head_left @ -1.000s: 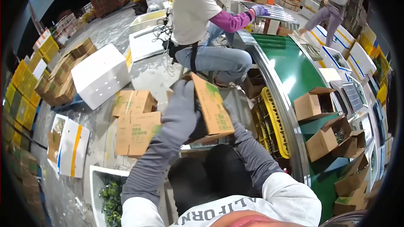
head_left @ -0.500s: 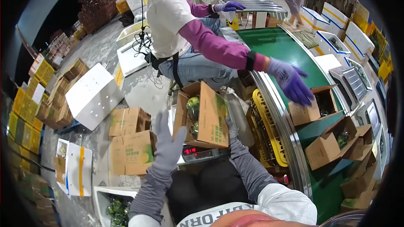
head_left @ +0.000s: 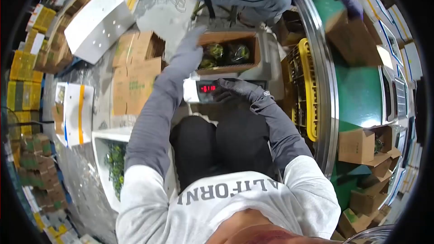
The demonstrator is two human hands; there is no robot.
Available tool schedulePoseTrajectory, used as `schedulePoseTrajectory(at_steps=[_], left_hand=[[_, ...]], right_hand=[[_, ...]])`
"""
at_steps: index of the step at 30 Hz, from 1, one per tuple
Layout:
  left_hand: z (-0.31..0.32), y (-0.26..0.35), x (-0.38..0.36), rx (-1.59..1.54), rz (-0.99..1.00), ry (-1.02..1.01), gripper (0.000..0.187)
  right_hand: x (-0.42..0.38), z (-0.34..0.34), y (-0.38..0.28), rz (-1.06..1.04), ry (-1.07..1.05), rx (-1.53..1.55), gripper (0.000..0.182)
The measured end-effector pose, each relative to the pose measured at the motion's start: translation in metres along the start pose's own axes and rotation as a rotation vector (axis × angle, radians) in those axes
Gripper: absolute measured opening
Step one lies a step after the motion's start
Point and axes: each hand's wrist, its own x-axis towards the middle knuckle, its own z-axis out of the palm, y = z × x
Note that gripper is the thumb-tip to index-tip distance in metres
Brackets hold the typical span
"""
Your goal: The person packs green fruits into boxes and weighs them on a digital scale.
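An open cardboard carton (head_left: 230,69) sits on a weighing scale (head_left: 191,91) in front of my knees. Inside it are green fruits (head_left: 238,53) in clear wrapping. Red digits glow on the scale's near side. My left hand (head_left: 189,50), in a grey glove, is at the carton's left end, its fingers smeared by motion. In a darker glove, my right hand (head_left: 237,88) lies across the scale's front below the carton, its fingers apart and pointing left, partly covering the display.
Another person's gloved hand (head_left: 351,2) is at a brown carton (head_left: 352,36) over the green conveyor (head_left: 357,90). A yellow crate (head_left: 307,90) stands between scale and conveyor rail. Folded cartons (head_left: 135,81) and a white foam box (head_left: 100,153) of greenery are on my left.
The view has tilted down. The carton, earlier tipped with a flap raised, now sits level. My right hand has come from its right side to the scale's front; my left is at its left end.
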Motion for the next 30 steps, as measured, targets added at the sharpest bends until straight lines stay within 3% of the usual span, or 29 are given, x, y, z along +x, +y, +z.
schedulePoseTrajectory(at_steps=[1,3,6,9,10,13,15,16,18,19,21,23,29,30], left_hand=[[0.028,-0.023,-0.006,0.144,-0.082,0.067,0.062],[0.015,-0.032,-0.004,0.008,0.019,0.076,0.063],[0.012,-0.028,-0.015,-0.007,0.031,0.065,0.066],[0.003,-0.031,-0.035,-0.121,-0.018,0.246,0.068],[0.002,-0.046,-0.048,-0.373,-0.135,0.290,0.068],[-0.042,-0.071,-0.113,-0.098,-0.110,0.543,0.061],[-0.069,-0.093,-0.171,-0.185,-0.235,0.806,0.056],[-0.084,-0.081,-0.204,0.362,-0.352,0.843,0.054],[-0.100,-0.101,-0.274,0.421,-0.614,0.945,0.057],[-0.100,-0.135,-0.326,0.601,-0.802,0.982,0.056],[-0.087,-0.151,-0.399,0.639,-1.094,0.905,0.057],[-0.077,-0.244,-0.536,0.653,-0.840,0.255,0.060],[-0.105,-0.187,-0.472,0.145,-1.238,-0.005,0.064],[-0.104,-0.195,-0.472,0.235,-1.269,-0.035,0.063]], right_hand=[[-0.003,0.005,0.000,0.039,0.010,-0.082,0.051],[-0.009,0.010,-0.007,0.099,0.024,-0.258,0.053],[-0.040,0.018,-0.014,-0.040,0.028,-0.168,0.052],[-0.069,0.010,-0.016,-0.138,0.049,-0.076,0.054],[-0.079,0.010,-0.019,-0.145,0.106,-0.055,0.053],[-0.106,-0.008,-0.010,-0.203,0.298,-0.048,0.043],[-0.121,-0.018,-0.003,-0.192,0.400,-0.021,0.034],[-0.128,-0.023,0.003,-0.208,0.401,-0.012,0.035],[-0.136,-0.029,0.012,-0.214,0.417,-0.015,0.036],[-0.138,-0.032,0.015,-0.220,0.424,-0.018,0.037],[-0.137,-0.031,0.016,-0.253,0.416,0.001,0.039],[-0.130,-0.026,0.011,-0.285,0.437,0.020,0.039],[-0.104,0.001,-0.012,-0.338,0.361,0.000,0.040],[-0.102,0.006,-0.013,-0.342,0.331,0.022,0.038]])
